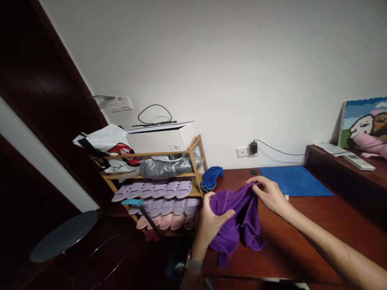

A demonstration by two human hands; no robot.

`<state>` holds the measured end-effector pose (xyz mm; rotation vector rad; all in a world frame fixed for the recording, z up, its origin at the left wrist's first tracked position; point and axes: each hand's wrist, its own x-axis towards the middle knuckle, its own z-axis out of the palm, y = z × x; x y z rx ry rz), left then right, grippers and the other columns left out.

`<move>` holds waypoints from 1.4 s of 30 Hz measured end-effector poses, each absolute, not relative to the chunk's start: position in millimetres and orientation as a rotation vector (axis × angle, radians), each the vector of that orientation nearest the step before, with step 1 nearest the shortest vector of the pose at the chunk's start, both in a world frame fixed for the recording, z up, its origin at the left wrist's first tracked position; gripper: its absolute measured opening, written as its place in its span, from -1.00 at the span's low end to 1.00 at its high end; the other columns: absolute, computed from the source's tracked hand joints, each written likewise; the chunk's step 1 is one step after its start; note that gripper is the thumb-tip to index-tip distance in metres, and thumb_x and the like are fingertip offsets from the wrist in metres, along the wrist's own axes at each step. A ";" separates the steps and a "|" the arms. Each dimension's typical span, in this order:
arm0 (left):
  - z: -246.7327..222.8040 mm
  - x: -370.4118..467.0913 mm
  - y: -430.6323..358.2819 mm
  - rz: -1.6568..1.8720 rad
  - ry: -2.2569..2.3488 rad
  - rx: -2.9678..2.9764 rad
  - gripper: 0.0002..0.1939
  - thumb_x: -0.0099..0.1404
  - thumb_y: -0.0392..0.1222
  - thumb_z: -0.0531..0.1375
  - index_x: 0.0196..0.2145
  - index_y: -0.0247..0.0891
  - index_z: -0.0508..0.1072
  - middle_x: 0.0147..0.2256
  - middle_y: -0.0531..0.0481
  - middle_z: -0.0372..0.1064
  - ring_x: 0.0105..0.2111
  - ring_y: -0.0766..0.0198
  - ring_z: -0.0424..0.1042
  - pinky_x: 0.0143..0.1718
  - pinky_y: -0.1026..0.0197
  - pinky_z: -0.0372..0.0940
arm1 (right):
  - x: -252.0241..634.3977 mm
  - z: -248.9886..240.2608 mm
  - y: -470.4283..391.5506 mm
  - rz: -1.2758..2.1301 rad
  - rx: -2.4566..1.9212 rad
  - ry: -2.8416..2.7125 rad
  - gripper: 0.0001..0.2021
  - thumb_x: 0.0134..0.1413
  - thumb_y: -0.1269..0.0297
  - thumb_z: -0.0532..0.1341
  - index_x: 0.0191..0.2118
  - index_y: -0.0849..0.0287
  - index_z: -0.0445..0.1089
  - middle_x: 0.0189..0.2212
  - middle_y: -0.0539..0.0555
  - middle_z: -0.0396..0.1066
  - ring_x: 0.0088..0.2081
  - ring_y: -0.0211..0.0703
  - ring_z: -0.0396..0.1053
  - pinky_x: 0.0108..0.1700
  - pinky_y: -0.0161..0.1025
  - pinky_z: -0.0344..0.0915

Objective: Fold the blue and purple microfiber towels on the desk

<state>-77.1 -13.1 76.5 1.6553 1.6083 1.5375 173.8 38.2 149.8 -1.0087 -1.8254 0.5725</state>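
A crumpled purple cloth [231, 225] hangs in folds between my two hands, over the front of a reddish-brown wooden table [305, 241]. My left hand [211, 219] grips its left side, thumb on top and fingers partly hidden behind the fabric. With fingertips pinched, my right hand [266, 193] holds the cloth's upper right edge. Flat on the table, behind my right hand, lies a blue cloth [294, 181]. A smaller crumpled blue cloth [211, 177] rests at the table's back left corner.
Left of the table, a wooden rack [198, 161] holds slippers [166, 189], a white box [157, 140] and bags. A black adapter [254, 148] is plugged into the wall. On a raised ledge at right are a remote [358, 162], papers, a pink plush and a picture. A round stool [65, 235] stands lower left.
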 end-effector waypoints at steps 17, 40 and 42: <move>103.9 -146.7 -20.8 1.034 1.752 1.895 -0.84 0.17 -0.09 0.25 -0.32 -0.13 0.59 -0.40 0.06 0.59 -0.34 0.16 0.55 -0.28 0.23 0.38 | 237.0 88.4 52.2 0.245 -1.663 -2.101 -0.88 0.23 0.28 0.15 -0.23 0.06 0.44 -0.29 0.09 0.56 -0.28 -0.04 0.54 -0.23 -0.22 0.34; 68.9 -197.4 -17.6 0.694 2.305 2.271 -0.73 0.26 -0.35 0.07 -0.19 -0.14 0.50 -0.12 -0.08 0.58 -0.10 0.09 0.56 -0.13 0.18 0.37 | 351.8 200.6 5.6 -0.954 -1.555 -1.680 -0.26 0.30 -0.44 -0.18 -0.46 0.08 0.39 -0.54 0.10 0.48 -0.56 -0.13 0.35 -0.51 -0.23 -0.07; 73.0 -212.3 -14.7 0.932 2.265 2.336 -0.76 0.27 -0.31 0.07 -0.25 -0.13 0.52 -0.19 -0.08 0.60 -0.15 0.10 0.58 -0.14 0.20 0.40 | 373.0 209.4 3.8 -0.910 -1.594 -1.732 -0.16 0.18 -0.56 -0.27 -0.52 0.05 0.38 -0.56 0.11 0.46 -0.59 -0.11 0.30 -0.53 -0.21 -0.04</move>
